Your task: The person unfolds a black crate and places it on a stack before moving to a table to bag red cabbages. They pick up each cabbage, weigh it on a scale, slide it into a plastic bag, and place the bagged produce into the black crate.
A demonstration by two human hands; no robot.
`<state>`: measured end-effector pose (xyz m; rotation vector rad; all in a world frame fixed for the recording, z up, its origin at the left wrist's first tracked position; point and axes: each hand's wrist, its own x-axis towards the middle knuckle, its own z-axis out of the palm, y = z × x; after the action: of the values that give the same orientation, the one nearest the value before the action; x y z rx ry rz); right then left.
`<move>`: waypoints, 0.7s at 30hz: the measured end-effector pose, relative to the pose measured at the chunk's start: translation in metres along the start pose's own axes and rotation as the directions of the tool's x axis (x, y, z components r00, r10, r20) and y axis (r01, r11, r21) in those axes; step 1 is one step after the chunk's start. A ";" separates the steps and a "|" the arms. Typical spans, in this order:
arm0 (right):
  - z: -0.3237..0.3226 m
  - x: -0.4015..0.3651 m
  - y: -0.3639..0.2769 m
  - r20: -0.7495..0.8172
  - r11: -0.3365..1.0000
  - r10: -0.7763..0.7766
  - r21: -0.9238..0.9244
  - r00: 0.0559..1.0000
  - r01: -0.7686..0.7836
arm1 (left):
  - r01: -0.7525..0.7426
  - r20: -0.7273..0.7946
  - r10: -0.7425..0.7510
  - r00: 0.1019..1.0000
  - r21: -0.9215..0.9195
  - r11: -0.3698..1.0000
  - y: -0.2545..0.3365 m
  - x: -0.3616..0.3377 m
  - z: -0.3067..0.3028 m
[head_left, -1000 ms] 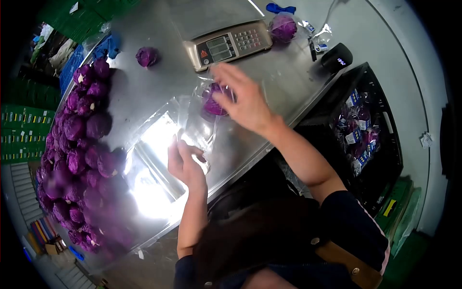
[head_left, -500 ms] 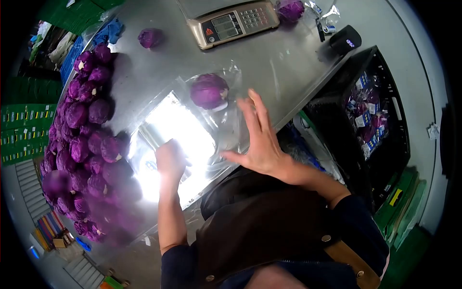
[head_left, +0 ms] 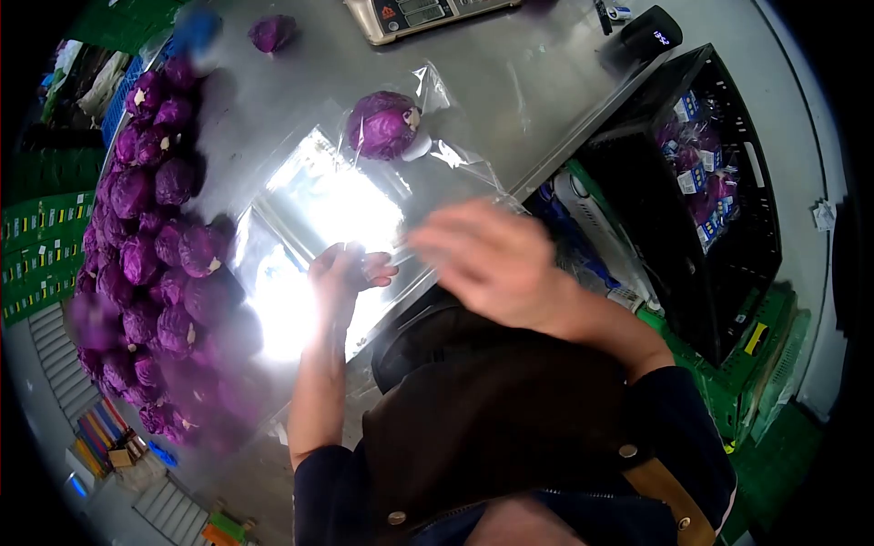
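Observation:
A red cabbage (head_left: 383,126) rests on clear plastic film (head_left: 435,91) on the metal table, with a small white label-like patch at its lower right. My left hand (head_left: 344,278) is nearer to me, over the glaring film, its fingers curled together; what they hold, if anything, is lost in the glare. Motion blurs my right hand (head_left: 496,264), just right of the left one by the table's front edge. Its fingers point left, stretched out, and I see nothing held in them.
Many red cabbages (head_left: 141,259) are heaped along the left side; a single cabbage (head_left: 272,34) lies farther back. At the back are a scale (head_left: 428,16) and a dark cylinder clock (head_left: 652,35). A black crate (head_left: 751,182) with bagged, labelled cabbages stands right.
My right hand has moved down and toward my left hand, away from the cabbage. The left hand's fingers have turned into view. The whole view has shifted slightly.

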<state>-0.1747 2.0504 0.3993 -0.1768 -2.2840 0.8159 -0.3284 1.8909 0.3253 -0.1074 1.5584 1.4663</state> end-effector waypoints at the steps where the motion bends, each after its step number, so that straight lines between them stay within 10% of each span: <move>1: 0.019 0.006 -0.008 0.065 0.996 -0.009 0.085 0.998 0.003 | -0.066 0.010 0.066 0.998 0.004 0.998 -0.003 0.000 -0.002; 10: 0.072 0.002 0.025 0.309 0.931 -0.265 -0.166 0.913 0.326 | 0.132 0.249 -0.089 0.965 -0.162 0.978 0.003 0.005 -0.006; 17: 0.031 0.009 0.008 0.322 0.955 0.152 0.196 0.934 -0.223 | -0.137 0.159 0.112 0.981 0.159 0.978 0.026 -0.004 0.004; 21: 0.044 0.008 0.010 0.391 0.983 0.070 -0.185 0.918 0.004 | -0.168 0.197 0.125 0.972 0.220 0.961 0.031 -0.007 0.012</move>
<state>-0.2104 2.0387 0.3728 -0.1419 -2.7493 0.7072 -0.3378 1.9052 0.3545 0.2797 1.6029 1.3509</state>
